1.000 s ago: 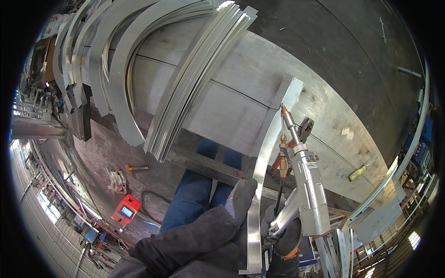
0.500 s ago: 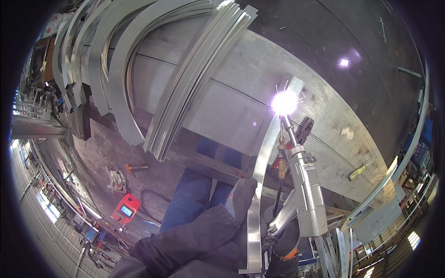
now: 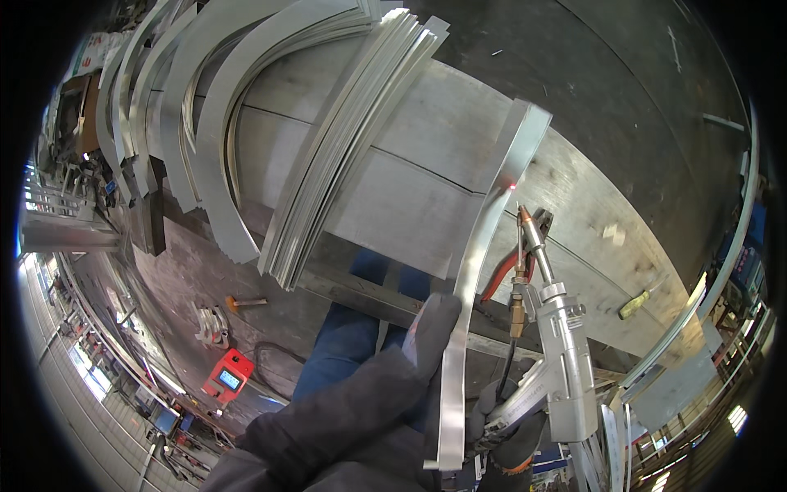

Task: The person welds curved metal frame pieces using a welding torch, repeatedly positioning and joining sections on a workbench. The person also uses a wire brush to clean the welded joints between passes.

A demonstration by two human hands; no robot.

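Observation:
My gloved left hand (image 3: 436,326) is closed on the edge of a long, bent metal strip (image 3: 461,328). The strip runs from near my body up to the far side of the worktable (image 3: 402,184), its far end raised into view. In my gloved right hand (image 3: 497,416) is a silver welding gun (image 3: 567,361) with a copper nozzle; its body partly covers the fingers. The nozzle sits just right of the strip, apart from it. A small red light spot (image 3: 513,187) shows by the strip's edge. Red-handled pliers (image 3: 500,275) lie partly behind the gun.
A thick stack of curved metal strips (image 3: 344,152) lies left on the table, with more curved strips (image 3: 217,135) beyond. A yellow-handled screwdriver (image 3: 634,305) rests at right. Lower left are a red box with a screen (image 3: 228,375) and a hammer (image 3: 247,302).
The bright welding flare and sparks are gone, leaving a small red spot. The gun has drawn back toward me and to the right. The strip's far end has turned, showing more face.

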